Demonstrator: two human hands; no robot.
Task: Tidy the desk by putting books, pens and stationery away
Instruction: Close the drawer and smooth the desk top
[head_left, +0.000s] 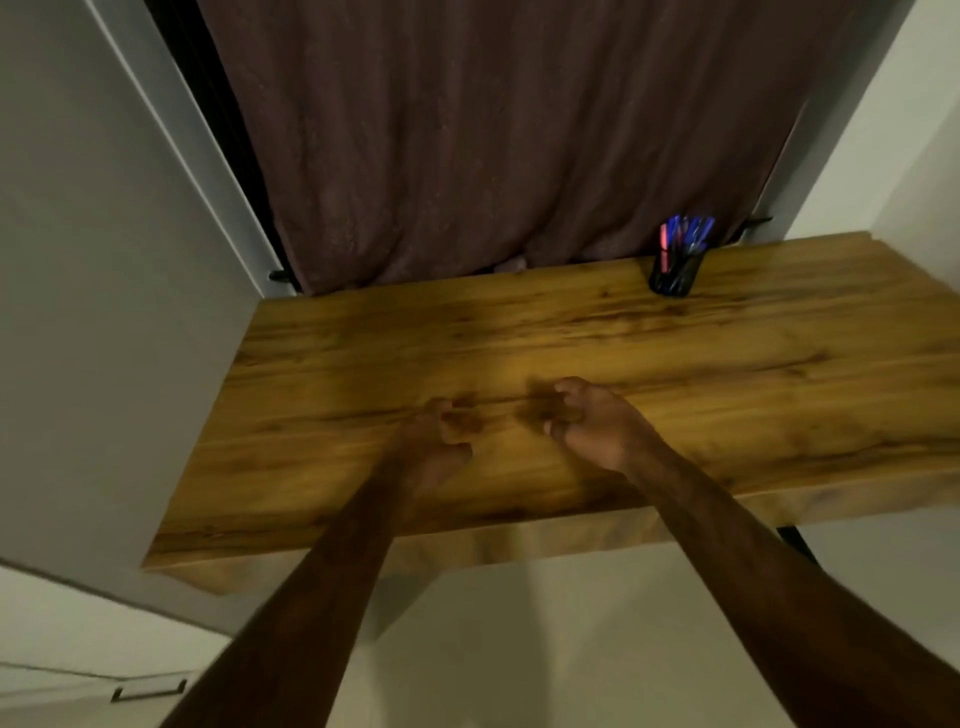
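A wooden desk (571, 332) fills the middle of the view. At its back right stands a black mesh pen holder (675, 273) with several blue pens and a pink one in it. Both my hands hover over the desk's middle, side by side and apart. My left hand (439, 441) has its fingers loosely curled and holds nothing. My right hand (592, 421) is blurred, its fingers bent down toward the wood, with nothing seen in it. No books or loose stationery show on the desk.
A dark curtain (493, 145) hangs behind the desk. A grey cabinet side (104, 312) stands at the left, and a drawer handle (148, 691) shows at the lower left. A white wall (909, 156) is at the right. Pale floor lies below the desk's front edge.
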